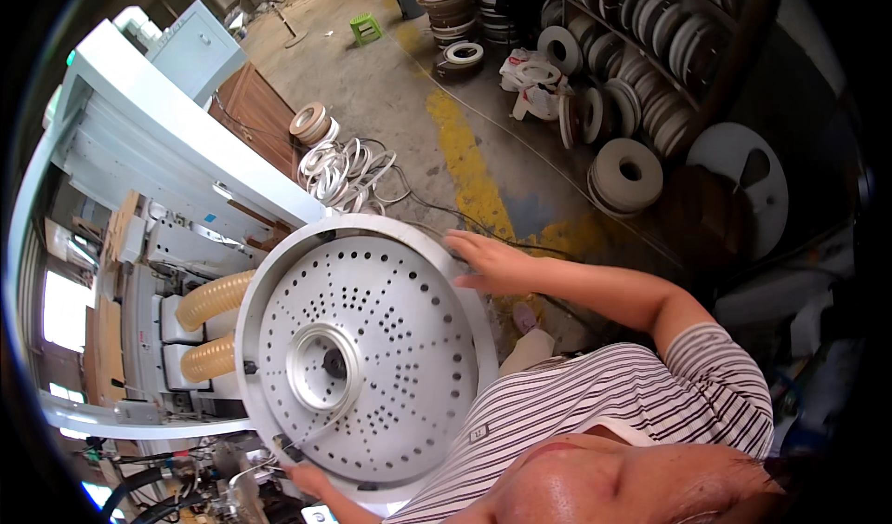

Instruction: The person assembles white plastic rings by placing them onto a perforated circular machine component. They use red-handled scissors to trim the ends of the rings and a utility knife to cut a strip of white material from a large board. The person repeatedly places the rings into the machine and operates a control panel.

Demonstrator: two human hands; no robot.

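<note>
A large round grey-white turntable tray [400,403] with a raised rim, rows of punched holes and a ringed hub [321,366] fills the space before me. My right hand [488,262] is at the rim's upper right, fingers stretched and apart, holding nothing. Low at the opposite rim is my left hand [311,482], close to a thin pale strip [321,428] that runs from the hub to the edge. Its fingers are partly hidden, so I cannot tell whether they hold the strip.
A white machine [186,124] with two yellowish ribbed hoses [214,301] stands left of the tray. Tangled white edging strip [344,166] lies on the floor beyond. Rolls of banding [627,176] stand at right by a loaded rack [641,22]. A green stool [365,29] is farther off.
</note>
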